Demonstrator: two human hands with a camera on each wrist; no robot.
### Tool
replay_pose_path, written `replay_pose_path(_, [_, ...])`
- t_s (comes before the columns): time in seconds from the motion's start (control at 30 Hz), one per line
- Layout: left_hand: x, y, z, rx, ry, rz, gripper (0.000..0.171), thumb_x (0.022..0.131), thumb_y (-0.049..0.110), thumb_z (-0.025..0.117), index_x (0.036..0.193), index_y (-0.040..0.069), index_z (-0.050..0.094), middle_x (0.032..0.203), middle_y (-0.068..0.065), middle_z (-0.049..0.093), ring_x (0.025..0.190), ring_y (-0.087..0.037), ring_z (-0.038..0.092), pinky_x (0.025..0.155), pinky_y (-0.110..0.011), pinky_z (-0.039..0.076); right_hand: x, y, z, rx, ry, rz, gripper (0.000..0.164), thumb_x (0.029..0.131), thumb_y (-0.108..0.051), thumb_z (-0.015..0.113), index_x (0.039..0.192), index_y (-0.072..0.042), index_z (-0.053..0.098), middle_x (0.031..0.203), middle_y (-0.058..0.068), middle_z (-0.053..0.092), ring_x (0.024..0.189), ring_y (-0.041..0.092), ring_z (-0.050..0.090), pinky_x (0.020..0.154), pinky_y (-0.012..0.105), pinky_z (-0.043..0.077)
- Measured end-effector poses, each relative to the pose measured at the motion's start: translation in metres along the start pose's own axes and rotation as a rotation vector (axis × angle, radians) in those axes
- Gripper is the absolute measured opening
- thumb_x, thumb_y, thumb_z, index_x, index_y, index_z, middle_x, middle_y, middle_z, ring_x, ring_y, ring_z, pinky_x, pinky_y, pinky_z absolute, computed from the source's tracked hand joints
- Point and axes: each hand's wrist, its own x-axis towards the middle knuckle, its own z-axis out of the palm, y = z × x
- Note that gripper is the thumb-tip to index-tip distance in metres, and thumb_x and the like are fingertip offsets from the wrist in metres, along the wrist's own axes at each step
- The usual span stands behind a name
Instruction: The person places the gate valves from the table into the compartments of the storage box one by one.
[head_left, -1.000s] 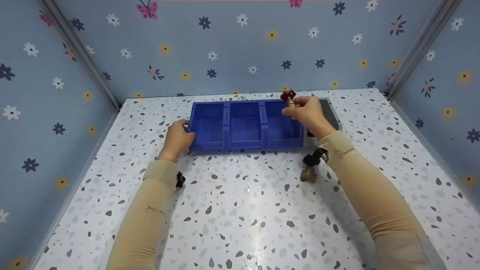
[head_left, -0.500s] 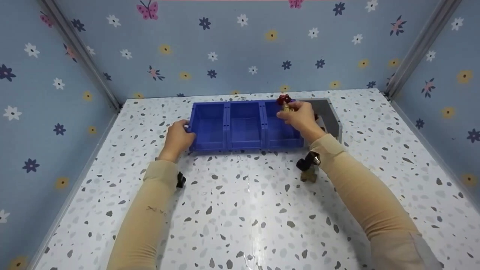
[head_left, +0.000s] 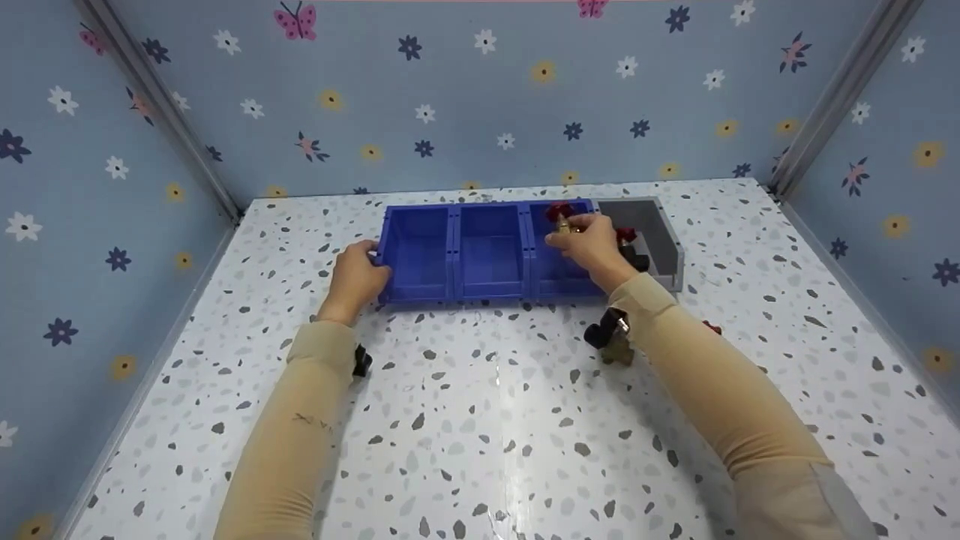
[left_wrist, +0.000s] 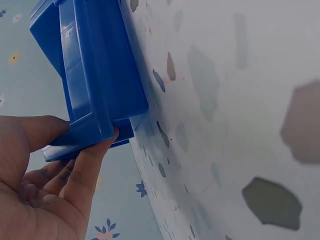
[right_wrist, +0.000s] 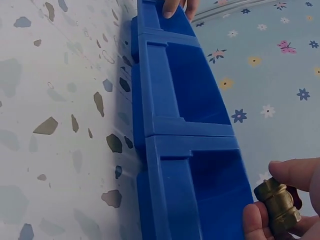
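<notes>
Three blue bins point(head_left: 489, 289) stand joined in a row. My left hand point(head_left: 355, 279) grips the outer side wall of the leftmost one, thumb on one face and fingers on the other, as the left wrist view shows. Over the rightmost blue bin, my right hand point(head_left: 596, 246) pinches a brass valve point(right_wrist: 281, 207) with a red handwheel point(head_left: 559, 211) between thumb and fingers. The valve is in the air, apart from the bin's floor. No object shows inside the left and middle blue bins.
A grey bin point(head_left: 649, 217) adjoins the blue row on the right; it holds something with a red handwheel point(head_left: 625, 235) and a black part. A brass fitting point(head_left: 619, 351) lies on the speckled table by my right wrist. A red piece point(head_left: 712, 327) peeks out beside the forearm.
My right hand has moved left and a little nearer with the valve, from the grey bin's edge to over the rightmost blue bin. The grey bin's contents came into view. My left hand stays put.
</notes>
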Motion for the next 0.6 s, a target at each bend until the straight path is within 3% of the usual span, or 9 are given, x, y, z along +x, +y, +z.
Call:
replay_pose_path(0.33, [0.000, -0.001, -0.001, -0.001, -0.003, -0.001, 0.053, 0.099, 0.006, 0.058, 0.150, -0.008, 0.056, 0.134, -0.030, 0.070, 0.125, -0.042, 0.067, 0.111, -0.056, 0.054, 0.005, 0.008, 0.009, -0.071, 0.007, 0.031, 0.062, 0.098, -0.014, 0.080, 0.153, 0.003, 0.054, 0.144, 0.021, 0.065, 0.113, 0.025, 0.072, 0.104, 0.039, 0.059])
replay_pose_path(0.6, [0.000, -0.001, 0.000, -0.007, 0.005, 0.000, 0.053, 0.098, 0.006, 0.058, 0.149, -0.008, 0.056, 0.133, -0.030, 0.070, 0.124, -0.042, 0.068, 0.110, -0.056, 0.055, 0.009, 0.012, 0.016, -0.048, -0.016, 0.035, 0.059, 0.099, -0.009, 0.078, 0.151, 0.007, 0.054, 0.142, 0.024, 0.064, 0.108, 0.025, 0.070, 0.105, 0.041, 0.059])
